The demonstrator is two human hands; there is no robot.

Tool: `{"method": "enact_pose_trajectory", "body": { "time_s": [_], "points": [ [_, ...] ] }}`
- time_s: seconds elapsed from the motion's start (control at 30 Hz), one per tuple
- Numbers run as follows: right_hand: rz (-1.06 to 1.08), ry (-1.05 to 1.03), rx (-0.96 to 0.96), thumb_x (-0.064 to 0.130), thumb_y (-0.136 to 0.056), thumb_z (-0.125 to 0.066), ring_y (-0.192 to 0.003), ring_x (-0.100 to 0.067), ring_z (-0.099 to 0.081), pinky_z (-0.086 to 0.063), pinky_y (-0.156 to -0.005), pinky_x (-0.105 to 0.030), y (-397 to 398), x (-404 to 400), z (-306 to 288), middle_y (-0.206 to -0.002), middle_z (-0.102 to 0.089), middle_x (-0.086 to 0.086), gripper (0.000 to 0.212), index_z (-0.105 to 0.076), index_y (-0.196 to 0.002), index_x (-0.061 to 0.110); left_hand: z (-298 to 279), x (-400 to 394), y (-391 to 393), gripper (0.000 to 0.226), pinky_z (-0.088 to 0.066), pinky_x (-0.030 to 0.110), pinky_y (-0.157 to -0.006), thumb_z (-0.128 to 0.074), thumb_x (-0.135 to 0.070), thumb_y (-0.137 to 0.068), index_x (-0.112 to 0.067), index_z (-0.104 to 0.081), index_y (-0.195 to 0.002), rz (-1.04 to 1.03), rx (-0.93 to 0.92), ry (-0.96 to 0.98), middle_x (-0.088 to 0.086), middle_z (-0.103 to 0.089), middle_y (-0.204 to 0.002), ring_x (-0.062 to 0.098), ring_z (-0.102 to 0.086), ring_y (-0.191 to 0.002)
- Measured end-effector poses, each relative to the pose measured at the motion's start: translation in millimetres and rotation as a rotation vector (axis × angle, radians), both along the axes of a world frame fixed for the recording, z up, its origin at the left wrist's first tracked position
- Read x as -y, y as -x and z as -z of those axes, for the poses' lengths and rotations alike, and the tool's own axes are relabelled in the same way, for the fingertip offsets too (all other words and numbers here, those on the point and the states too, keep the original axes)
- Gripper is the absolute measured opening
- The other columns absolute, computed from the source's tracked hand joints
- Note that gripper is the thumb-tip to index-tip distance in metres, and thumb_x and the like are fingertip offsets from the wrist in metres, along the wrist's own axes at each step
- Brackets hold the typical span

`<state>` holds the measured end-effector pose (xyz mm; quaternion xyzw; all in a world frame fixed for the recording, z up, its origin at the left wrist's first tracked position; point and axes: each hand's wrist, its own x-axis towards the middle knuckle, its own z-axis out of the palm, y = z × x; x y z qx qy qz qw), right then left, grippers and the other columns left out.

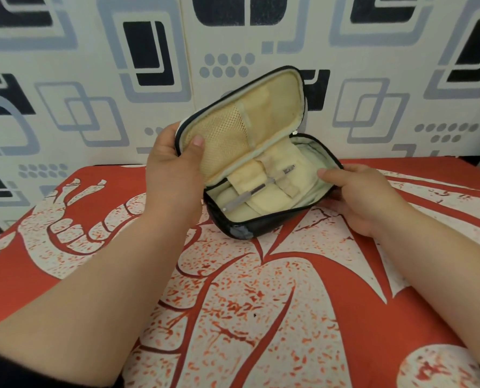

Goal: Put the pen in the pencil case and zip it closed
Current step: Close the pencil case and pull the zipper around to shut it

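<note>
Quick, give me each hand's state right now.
Left hand: closed on the pencil case lid.
Right hand: gripping the case's base edge.

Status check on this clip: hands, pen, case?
Left hand gripping raised lid; right hand steadying pencil case rim. Pen inside, lying under fabric strap. Zip still open. Nothing in the way.

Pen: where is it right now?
Head view, centre: the pen lies inside the open pencil case, tucked under a cream strap.
</note>
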<state>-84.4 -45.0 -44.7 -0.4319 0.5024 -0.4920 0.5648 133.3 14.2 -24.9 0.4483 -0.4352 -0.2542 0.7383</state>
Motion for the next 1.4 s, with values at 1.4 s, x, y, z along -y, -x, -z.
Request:
{"method": "enact_pose_trajectory", "body": {
  "time_s": [1.4],
  "points": [
    [-0.305,0.069,0.273,0.016,-0.086,-0.044,-0.094,-0.027,-0.068,-0.054,-0.085,-0.044,-20.8,-20.1,-7.8,-0.103,-0.071,-0.014,0.031,-0.063,-0.108,0.005,12.8,-5.7,28.7,0.030,-0.056,0.027,-0.056,-0.065,-0.020,-0.064,-0.010,-0.066,-0.092,0.829,-0.296,-0.470,0.007,-0.075,-0.077,0.020,-0.071,-0.069]
  ]
}}
